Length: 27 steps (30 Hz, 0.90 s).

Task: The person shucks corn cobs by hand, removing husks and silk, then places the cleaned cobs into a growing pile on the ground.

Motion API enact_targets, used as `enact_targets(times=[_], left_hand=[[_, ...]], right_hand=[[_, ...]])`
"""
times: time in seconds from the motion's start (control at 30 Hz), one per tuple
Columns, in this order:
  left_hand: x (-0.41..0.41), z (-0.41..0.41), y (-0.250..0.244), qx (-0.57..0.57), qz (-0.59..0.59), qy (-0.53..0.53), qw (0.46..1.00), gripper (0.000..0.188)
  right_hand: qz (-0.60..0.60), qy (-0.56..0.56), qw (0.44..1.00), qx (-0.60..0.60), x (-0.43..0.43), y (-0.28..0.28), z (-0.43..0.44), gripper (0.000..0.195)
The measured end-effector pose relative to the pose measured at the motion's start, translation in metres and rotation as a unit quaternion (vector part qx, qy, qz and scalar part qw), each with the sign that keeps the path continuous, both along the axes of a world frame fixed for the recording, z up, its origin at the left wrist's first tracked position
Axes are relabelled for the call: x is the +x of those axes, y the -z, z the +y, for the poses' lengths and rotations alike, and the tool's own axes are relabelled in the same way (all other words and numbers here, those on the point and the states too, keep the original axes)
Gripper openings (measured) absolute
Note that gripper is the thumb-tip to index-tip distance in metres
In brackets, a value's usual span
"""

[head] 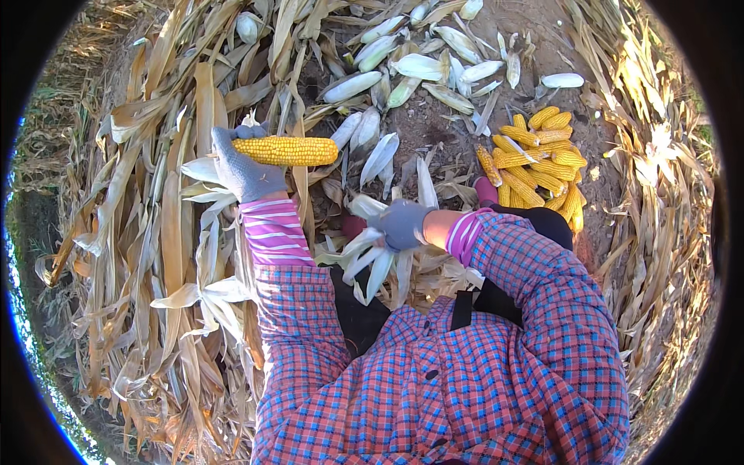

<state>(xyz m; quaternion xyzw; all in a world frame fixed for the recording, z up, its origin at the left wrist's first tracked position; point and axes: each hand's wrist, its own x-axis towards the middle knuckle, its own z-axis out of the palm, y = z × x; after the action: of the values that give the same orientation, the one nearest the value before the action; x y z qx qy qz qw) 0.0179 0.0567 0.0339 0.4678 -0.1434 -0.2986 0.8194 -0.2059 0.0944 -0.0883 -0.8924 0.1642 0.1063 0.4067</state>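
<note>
My left hand (pixel 247 171), in a grey work glove, grips a bare yellow ear of corn (pixel 290 151) by one end. The ear lies almost level and points to the right. Pale husk leaves (pixel 203 171) show beside that hand; whether they are attached to the ear I cannot tell. Lower and nearer the middle, my right hand (pixel 401 225), gloved the same way, is closed around a spray of pale corn husks (pixel 369 258). Its fingertips are hidden. The ear and the right hand are apart.
Husked yellow ears (pixel 537 163) lie heaped on the soil at the right. Several ears still in pale husks (pixel 418 67) are scattered ahead. Dry cornstalks (pixel 174 232) cover the left side, and more stalks (pixel 651 232) line the right. An opened husk (pixel 212 296) lies at lower left.
</note>
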Motion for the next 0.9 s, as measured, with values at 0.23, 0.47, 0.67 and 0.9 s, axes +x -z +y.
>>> enact_targets(times=[0.23, 0.47, 0.67, 0.9], left_hand=[[-0.033, 0.010, 0.005, 0.022, -0.167, 0.132, 0.977, 0.025], [-0.062, 0.002, 0.034, 0.039, 0.000, 0.253, 0.967, 0.033], [-0.086, 0.004, 0.027, 0.129, -0.187, 0.210, 0.951, 0.037], [-0.088, 0.021, 0.007, 0.105, -0.293, 0.333, 0.890, 0.034]], right_hand=[[0.156, 0.017, 0.987, 0.026, -0.003, -0.047, -0.032, 0.049], [-0.265, 0.264, 0.886, 0.273, -0.020, -0.047, -0.063, 0.062], [-0.043, 0.435, 0.879, 0.189, -0.096, 0.008, -0.131, 0.054], [0.283, 0.597, 0.747, -0.066, -0.267, 0.108, -0.184, 0.058]])
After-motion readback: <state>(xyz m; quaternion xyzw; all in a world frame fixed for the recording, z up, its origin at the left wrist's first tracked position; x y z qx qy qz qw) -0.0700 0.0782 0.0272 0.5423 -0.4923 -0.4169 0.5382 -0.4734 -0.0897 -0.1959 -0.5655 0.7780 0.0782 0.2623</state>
